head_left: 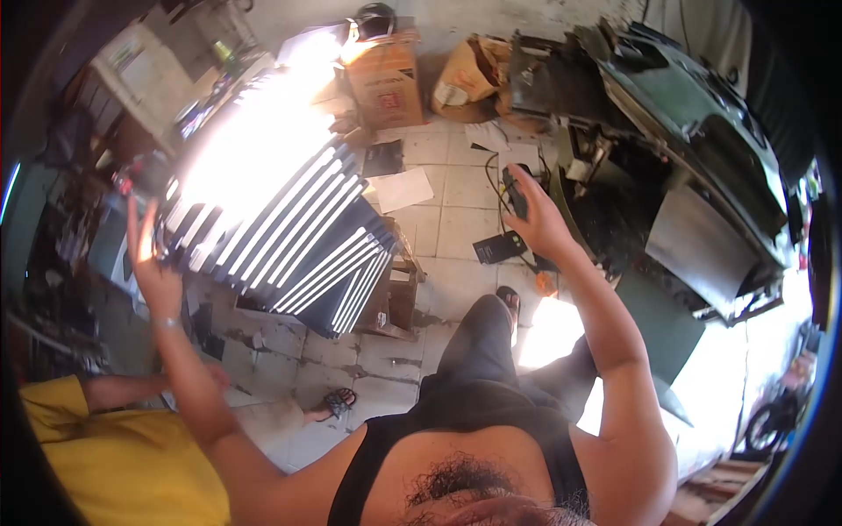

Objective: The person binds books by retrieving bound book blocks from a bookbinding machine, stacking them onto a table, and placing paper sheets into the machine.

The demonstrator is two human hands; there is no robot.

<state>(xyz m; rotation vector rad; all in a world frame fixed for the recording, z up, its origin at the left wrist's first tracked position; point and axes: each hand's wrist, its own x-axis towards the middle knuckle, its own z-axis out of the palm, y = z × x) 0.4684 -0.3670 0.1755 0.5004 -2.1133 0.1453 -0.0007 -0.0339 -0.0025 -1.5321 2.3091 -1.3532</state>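
My left hand is raised at the left end of a stack of long dark slats, its fingers stretched and apart. I cannot tell whether it touches the stack. The slats fan out toward me, with bright light striping them and glare washing out their far part. On the other side, my right hand has its thumb and fingers around a dark elongated object, whose kind is unclear. Below that hand, a small black box lies on the floor by a dark cable.
A wooden stand is beside the slats. At the back are a cardboard box and a paper sack. Dark panels crowd the right. Another person in a yellow shirt is at lower left. Paper lies on the floor tiles.
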